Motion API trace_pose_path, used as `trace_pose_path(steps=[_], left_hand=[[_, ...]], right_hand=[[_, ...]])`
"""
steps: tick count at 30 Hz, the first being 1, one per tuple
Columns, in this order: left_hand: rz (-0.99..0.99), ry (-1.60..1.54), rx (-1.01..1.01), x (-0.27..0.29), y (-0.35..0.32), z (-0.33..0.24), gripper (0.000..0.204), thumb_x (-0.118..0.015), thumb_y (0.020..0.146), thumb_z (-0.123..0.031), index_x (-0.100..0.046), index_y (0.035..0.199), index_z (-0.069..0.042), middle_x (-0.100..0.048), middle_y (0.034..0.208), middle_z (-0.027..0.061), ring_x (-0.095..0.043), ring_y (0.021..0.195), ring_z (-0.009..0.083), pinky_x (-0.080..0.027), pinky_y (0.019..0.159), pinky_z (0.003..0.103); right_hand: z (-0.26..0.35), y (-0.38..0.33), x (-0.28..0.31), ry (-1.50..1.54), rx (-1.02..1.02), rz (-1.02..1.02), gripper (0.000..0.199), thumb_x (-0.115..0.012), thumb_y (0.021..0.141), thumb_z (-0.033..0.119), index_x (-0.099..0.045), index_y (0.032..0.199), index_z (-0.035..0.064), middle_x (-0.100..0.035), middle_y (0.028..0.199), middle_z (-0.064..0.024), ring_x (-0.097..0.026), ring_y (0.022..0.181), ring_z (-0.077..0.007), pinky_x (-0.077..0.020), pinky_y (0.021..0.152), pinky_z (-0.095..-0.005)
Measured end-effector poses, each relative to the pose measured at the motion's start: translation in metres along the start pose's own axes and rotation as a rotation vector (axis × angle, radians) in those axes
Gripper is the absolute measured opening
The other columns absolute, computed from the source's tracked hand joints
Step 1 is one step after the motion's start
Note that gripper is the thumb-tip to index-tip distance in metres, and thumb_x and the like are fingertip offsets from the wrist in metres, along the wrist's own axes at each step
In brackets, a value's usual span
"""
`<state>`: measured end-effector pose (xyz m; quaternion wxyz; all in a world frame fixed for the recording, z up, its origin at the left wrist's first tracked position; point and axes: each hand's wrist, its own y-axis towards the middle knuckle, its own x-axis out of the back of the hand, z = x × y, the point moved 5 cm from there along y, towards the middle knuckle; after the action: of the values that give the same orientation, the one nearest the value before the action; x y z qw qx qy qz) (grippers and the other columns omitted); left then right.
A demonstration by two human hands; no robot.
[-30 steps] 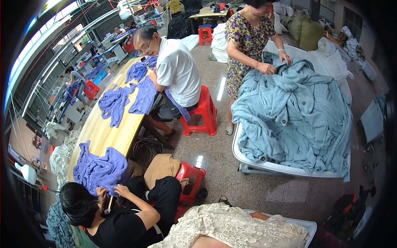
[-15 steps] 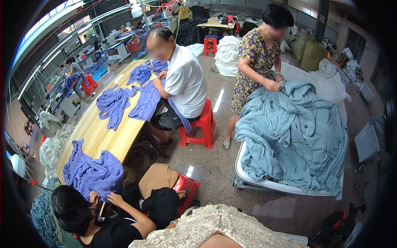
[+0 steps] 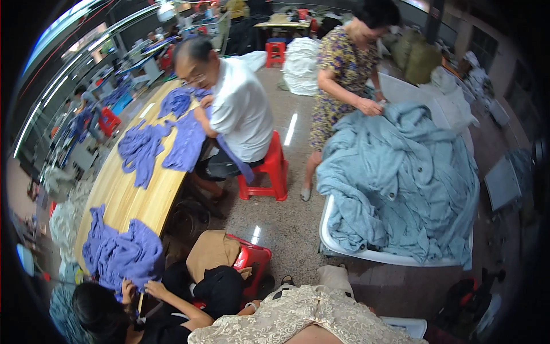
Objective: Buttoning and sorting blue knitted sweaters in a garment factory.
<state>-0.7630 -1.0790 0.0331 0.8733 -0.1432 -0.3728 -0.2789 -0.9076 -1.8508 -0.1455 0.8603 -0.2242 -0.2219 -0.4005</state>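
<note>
Beside the left edge of my cream lace top (image 3: 286, 309), a small part of my left hand (image 3: 252, 308) shows with a pale band at the wrist. It is nearest the red stool (image 3: 252, 258) and a seated co-worker's black trousers; its fingers are too hidden to read. My right hand is out of view. Ahead to the right, grey-blue buttoned knit garments (image 3: 401, 178) heap over a white tub cart (image 3: 327, 229). A standing person in a flowered dress (image 3: 344, 63) fingers the heap's far side.
To the left, a wooden table (image 3: 123, 198) bears purple knit garments (image 3: 123, 252). A person in black (image 3: 103, 315) handles its near pile; a person in a white shirt (image 3: 243, 109) sits on a red stool (image 3: 275, 172). White sacks (image 3: 302, 66) stand behind.
My view has shifted, with the table and cart appearing further left. My legs and a bit more of my left hand now show. The white-shirted person's head has turned down toward the purple garments.
</note>
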Motion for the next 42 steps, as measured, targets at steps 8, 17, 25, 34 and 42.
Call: trace_pose_path(steps=[8, 17, 25, 34, 42], left_hand=[[0.327, -0.513, -0.824, 0.126, -0.111, -0.242, 0.029, -0.059, 0.083, -0.026, -0.066, 0.099, -0.003, -0.067, 0.088, 0.007, -0.061, 0.075, 0.0203, -0.049, 0.066, 0.034], [1.274, -1.166, -1.121, 0.318, -0.354, -0.304, 0.034, -0.054, 0.093, -0.027, -0.065, 0.09, 0.004, -0.069, 0.081, 0.0123, -0.066, 0.07, 0.0157, -0.05, 0.058, 0.024], [1.097, -1.152, -1.524, 0.439, -0.515, -0.341, 0.039, -0.055, 0.093, -0.031, -0.061, 0.107, 0.005, -0.069, 0.086, 0.0133, -0.064, 0.083, 0.0166, -0.048, 0.075, 0.027], [0.897, -1.052, -1.573, 0.454, -0.55, -0.361, 0.031, -0.057, 0.091, -0.022, -0.061, 0.107, 0.004, -0.069, 0.086, 0.0102, -0.063, 0.079, 0.0129, -0.048, 0.072, 0.024], [1.084, -1.159, -1.621, 0.491, -0.559, -0.373, 0.031, -0.057, 0.092, -0.018, -0.057, 0.111, 0.006, -0.068, 0.088, 0.0089, -0.062, 0.084, 0.0122, -0.048, 0.076, 0.024]], right_hand=[[0.117, 0.06, 0.186, -0.22, -0.812, -0.066, 0.033, -0.05, 0.085, 0.031, -0.07, 0.083, 0.0048, -0.067, 0.082, -0.0191, -0.067, 0.074, -0.0321, -0.0519, 0.067, -0.0406], [0.112, -0.017, 0.412, 0.182, -0.459, -0.854, 0.019, -0.053, 0.087, 0.019, -0.065, 0.095, 0.0058, -0.066, 0.069, -0.0101, -0.066, 0.064, -0.0243, -0.0504, 0.061, -0.036], [0.03, -0.179, 0.629, -0.544, -0.532, -1.581, 0.043, -0.068, 0.077, 0.017, -0.053, 0.115, 0.0035, -0.055, 0.11, -0.018, -0.052, 0.103, -0.0354, -0.0424, 0.088, -0.0413], [-0.055, -0.202, 0.732, -0.554, -0.95, -1.405, 0.042, -0.065, 0.08, 0.026, -0.057, 0.117, 0.0094, -0.057, 0.114, -0.015, -0.053, 0.102, -0.0357, -0.042, 0.089, -0.0425], [0.043, -0.155, 0.692, 0.06, -0.208, -1.274, 0.016, -0.052, 0.09, 0.008, -0.066, 0.098, 0.0049, -0.063, 0.074, 0.0004, -0.046, 0.061, -0.0036, -0.039, 0.053, -0.0204]])
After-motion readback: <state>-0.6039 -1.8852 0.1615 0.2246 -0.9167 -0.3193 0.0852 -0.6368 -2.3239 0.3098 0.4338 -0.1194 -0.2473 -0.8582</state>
